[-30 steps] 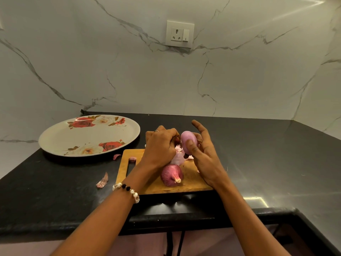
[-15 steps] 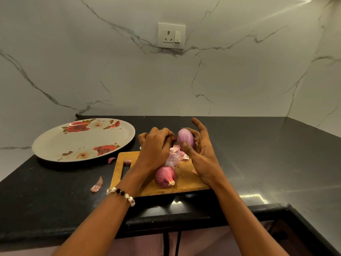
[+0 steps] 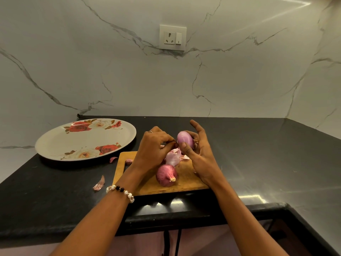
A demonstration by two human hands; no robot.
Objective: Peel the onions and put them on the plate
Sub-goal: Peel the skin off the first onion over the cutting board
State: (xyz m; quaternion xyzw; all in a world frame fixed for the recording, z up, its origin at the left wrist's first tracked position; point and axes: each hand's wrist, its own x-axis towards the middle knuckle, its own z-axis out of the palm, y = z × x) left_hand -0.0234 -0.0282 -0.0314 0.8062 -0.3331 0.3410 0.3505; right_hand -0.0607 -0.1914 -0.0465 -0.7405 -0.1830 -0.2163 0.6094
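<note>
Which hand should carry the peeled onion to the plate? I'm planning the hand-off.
Probably the left hand: the plate lies on its side. But the right hand holds the onion, so it would have to cross over.

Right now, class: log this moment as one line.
right hand: holds peeled onion | left hand: pinches skin | unpeeled onion: on board | plate: no onions

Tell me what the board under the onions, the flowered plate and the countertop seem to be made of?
The cutting board looks like wood, perhaps bamboo: matt tan with faint grain and a cut-out handle slot. The plate seems melamine or glazed ceramic, which one is unclear: cream, smooth, with printed red roses. The countertop looks like polished black stone, possibly granite, since it mirrors the light.
</note>
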